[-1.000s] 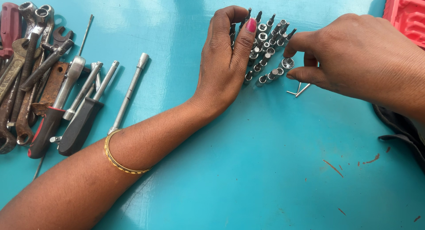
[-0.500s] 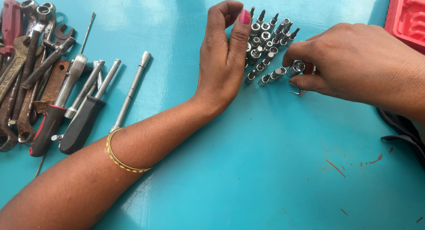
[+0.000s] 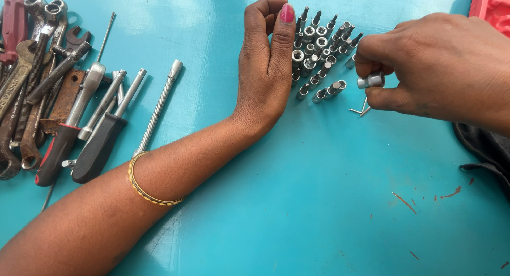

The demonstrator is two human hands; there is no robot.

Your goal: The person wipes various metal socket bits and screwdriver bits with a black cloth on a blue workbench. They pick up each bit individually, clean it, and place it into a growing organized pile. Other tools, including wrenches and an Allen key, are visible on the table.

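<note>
Your right hand [image 3: 430,69] is pinched shut on 1 small silver socket [image 3: 371,80], thumb and forefinger gripping it, socket lifted just off the tabletop [image 3: 297,201] and lying roughly sideways. It sits just right of the socket cluster [image 3: 320,53], close to the nearest pair of sockets but not touching them.

Your left hand [image 3: 268,63] lies flat on its edge on the turquoise tabletop, fingers curled loosely at the top, holding nothing. Its finger side presses against the left edge of the socket cluster, pink-painted nail up top. Gold bangle [image 3: 146,188] on that forearm.

The cluster: many small silver sockets and bits, packed in slanted rows, mostly standing or leaning, between your 2 hands.

Just below your right hand, 2 thin metal pins [image 3: 361,110] lie crossed on the tabletop, partly under the fingers.

Far left: pile of hand tools [image 3: 48,90], rusty spanners, ratchet handles, a screwdriver with red-black grip, another with black grip. A long silver extension bar [image 3: 158,109] lies slanted at the right edge of the pile, just left of your left forearm.

Top right corner: red plastic case [image 3: 491,5], cut off by the frame. Right edge: dark cloth [image 3: 486,148]. Few reddish scratches on the tabletop lower right.
</note>
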